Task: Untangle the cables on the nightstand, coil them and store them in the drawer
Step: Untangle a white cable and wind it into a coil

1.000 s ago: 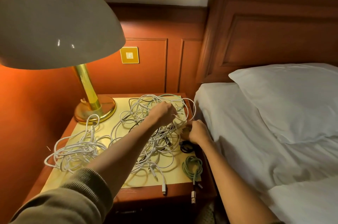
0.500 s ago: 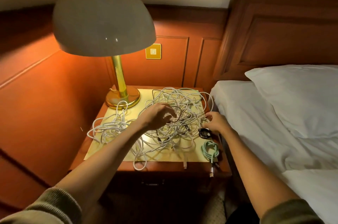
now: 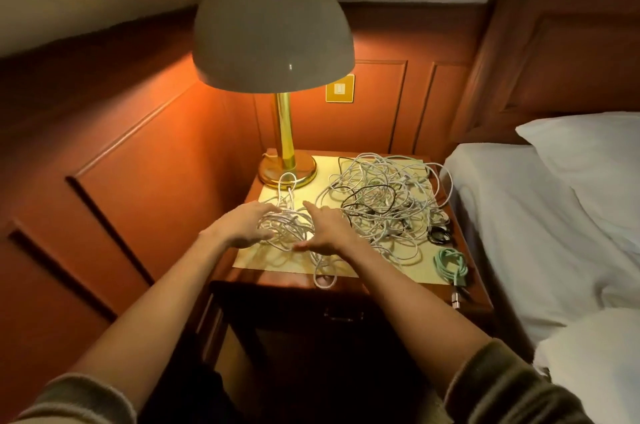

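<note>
left hand (image 3: 242, 224): open, fingers nearly straight with a slight curve, laid against the 9 o'clock side of the small white bundle (image 3: 287, 226). Nothing gripped.
right hand (image 3: 332, 229): open, fingers straight, palm against the 3 o'clock side of the same bundle. Both hands flank it. Frame is a bit blurred here, so I can't tell how firm the contact is.
small white bundle: at 8 o'clock on the worktop (image 3: 479, 299), on the yellow mat (image 3: 408, 271). One loop hangs over the near edge at 6 o'clock; another strand runs up towards the lamp base.
big tangle (image 3: 384, 198): white cables with a few black ones through them, at 1 to 2 o'clock, just beside the right hand.
black coil (image 3: 438, 234): at 3 o'clock, at the tangle's edge.
green coil (image 3: 450, 266): at 4 o'clock, wound up, apart from the tangle, plug end at the near edge.
lamp (image 3: 287, 170): brass base at 11 o'clock, lit.
drawer (image 3: 343, 314): front below the 6 o'clock edge, in shadow.
bed (image 3: 519, 215): just beside the worktop at 3 o'clock.
</note>
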Motion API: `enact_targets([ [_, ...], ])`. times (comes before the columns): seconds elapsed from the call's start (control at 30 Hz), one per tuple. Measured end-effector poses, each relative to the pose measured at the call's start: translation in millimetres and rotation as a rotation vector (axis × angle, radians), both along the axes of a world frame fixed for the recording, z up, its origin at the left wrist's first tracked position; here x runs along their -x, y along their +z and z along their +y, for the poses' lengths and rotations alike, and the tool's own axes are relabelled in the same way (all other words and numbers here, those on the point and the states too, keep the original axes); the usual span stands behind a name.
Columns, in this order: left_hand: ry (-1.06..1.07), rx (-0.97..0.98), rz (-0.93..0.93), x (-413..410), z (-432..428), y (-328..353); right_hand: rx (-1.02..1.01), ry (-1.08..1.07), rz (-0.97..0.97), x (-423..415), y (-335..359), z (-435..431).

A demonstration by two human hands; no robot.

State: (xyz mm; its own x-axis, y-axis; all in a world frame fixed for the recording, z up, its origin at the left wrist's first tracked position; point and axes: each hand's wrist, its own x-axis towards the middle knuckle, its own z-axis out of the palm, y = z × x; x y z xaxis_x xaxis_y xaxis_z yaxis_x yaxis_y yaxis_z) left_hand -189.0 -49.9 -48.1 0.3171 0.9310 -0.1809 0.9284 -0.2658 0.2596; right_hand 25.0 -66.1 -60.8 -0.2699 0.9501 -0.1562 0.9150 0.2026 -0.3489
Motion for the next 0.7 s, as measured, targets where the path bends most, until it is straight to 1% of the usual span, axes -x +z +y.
enact_targets([
  [0.07, 0.065, -0.103, -0.033, 1.4, -2.0, -10.9, 0.024, -0.034, -0.007, 10.4, -14.6, -0.5],
  [0.13, 0.097, -0.164, 0.016, 1.6, -0.6, -17.1, -0.032, -0.068, 0.002, 17.3, -28.8, -1.3],
  [0.2, 0.102, -0.146, 0.079, 1.9, 3.3, -24.7, -0.165, -0.101, 0.044, 22.2, -41.2, -0.8],
  [0.27, 0.124, -0.118, 0.104, 2.7, 8.2, -31.0, -0.250, -0.148, 0.101, 26.8, -46.6, -3.2],
  [0.33, 0.167, -0.153, 0.059, 4.4, 13.6, -34.0, -0.293, -0.181, 0.128, 28.8, -44.7, -5.4],
  [0.4, 0.233, -0.225, -0.091, 7.7, 15.9, -32.0, -0.324, -0.167, 0.164, 26.5, -34.1, -6.2],
  [0.47, 0.295, -0.316, -0.240, 11.8, 16.4, -24.1, -0.268, -0.139, 0.323, 20.9, -15.6, -4.9],
  [0.5, 0.311, -0.356, -0.281, 14.2, 16.2, -18.2, -0.208, -0.127, 0.417, 17.6, -6.7, -3.1],
  [0.57, 0.320, -0.406, -0.315, 20.6, 13.5, -1.7, -0.087, -0.097, 0.539, 11.8, 7.6, 0.6],
  [0.63, 0.336, -0.472, -0.341, 29.7, 10.3, 16.0, -0.034, -0.084, 0.594, 7.0, 12.0, 5.9],
  [0.67, 0.359, -0.510, -0.363, 34.7, 8.6, 25.1, -0.009, -0.090, 0.582, 5.4, 12.2, 7.1],
  [0.7, 0.386, -0.533, -0.392, 39.7, 8.8, 31.4, 0.021, -0.088, 0.527, 3.5, 10.0, 9.2],
])
